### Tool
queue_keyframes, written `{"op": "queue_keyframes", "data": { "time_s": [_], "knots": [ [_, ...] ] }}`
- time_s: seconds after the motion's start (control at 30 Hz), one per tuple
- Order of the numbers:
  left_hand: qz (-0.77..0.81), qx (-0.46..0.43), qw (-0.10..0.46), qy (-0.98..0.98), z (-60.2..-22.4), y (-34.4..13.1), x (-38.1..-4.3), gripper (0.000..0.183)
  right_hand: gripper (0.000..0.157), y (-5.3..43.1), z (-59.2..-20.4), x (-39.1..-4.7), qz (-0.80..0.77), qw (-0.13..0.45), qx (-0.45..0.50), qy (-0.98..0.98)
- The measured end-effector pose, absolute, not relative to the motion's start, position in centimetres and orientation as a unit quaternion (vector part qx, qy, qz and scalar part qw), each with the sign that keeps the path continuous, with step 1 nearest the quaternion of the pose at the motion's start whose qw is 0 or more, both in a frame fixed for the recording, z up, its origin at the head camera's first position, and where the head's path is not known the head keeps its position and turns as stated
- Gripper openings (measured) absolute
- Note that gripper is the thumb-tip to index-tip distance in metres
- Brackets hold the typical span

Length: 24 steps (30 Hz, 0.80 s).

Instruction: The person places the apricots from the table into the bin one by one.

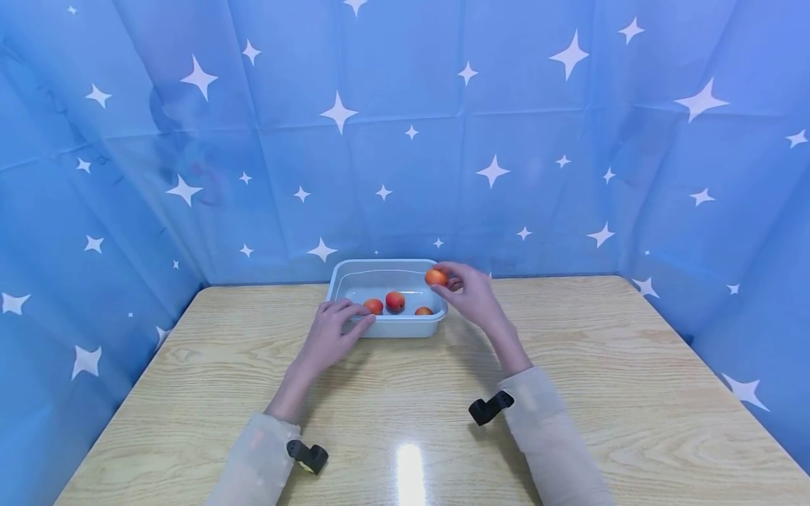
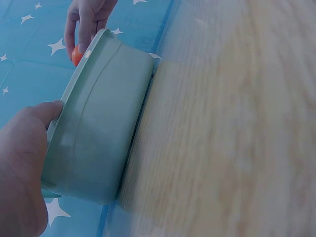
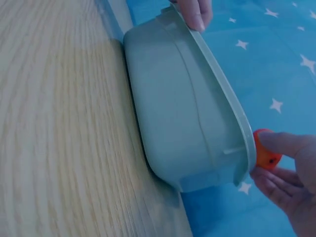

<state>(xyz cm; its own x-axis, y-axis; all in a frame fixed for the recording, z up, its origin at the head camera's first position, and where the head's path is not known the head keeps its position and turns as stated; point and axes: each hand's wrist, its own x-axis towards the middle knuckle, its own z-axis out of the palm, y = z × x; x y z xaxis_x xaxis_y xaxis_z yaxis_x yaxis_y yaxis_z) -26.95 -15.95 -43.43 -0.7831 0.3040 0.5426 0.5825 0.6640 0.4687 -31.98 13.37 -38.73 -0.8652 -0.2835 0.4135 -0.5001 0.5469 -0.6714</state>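
A pale plastic basin [image 1: 405, 327] stands at the far side of the table, holding three orange-red apricots, among them one near the middle [image 1: 395, 301]. My right hand [image 1: 470, 292] pinches another apricot [image 1: 436, 277] between thumb and fingers, over the basin's right rim. In the right wrist view that apricot [image 3: 266, 149] shows a small dark spot. My left hand [image 1: 332, 330] holds the basin's front left rim, thumb at the front and fingers over the edge. The left wrist view shows the left thumb [image 2: 48, 111] against the rim; the other fingertips are hidden there.
The wooden table [image 1: 392, 393] reaches back to a blue curtain [image 1: 405, 176] with white stars, which also hangs along both sides. Each sleeve carries a black wrist camera, one on the left [image 1: 308, 457] and one on the right [image 1: 490, 407].
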Motion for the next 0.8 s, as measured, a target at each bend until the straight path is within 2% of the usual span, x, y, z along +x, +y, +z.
{"op": "queue_keyframes", "data": {
  "time_s": [0.3,0.8],
  "knots": [
    [-0.323,-0.25,0.217,-0.887,-43.5,-16.0,-27.1,0.022,0.041,11.8,-38.8,-31.6,0.399,0.109,0.237,-0.879],
    [-0.324,-0.258,0.232,-0.88,-43.6,-15.9,-27.2,0.02,0.041,11.0,-39.3,-31.5,0.392,0.112,0.278,-0.87]
  ]
}}
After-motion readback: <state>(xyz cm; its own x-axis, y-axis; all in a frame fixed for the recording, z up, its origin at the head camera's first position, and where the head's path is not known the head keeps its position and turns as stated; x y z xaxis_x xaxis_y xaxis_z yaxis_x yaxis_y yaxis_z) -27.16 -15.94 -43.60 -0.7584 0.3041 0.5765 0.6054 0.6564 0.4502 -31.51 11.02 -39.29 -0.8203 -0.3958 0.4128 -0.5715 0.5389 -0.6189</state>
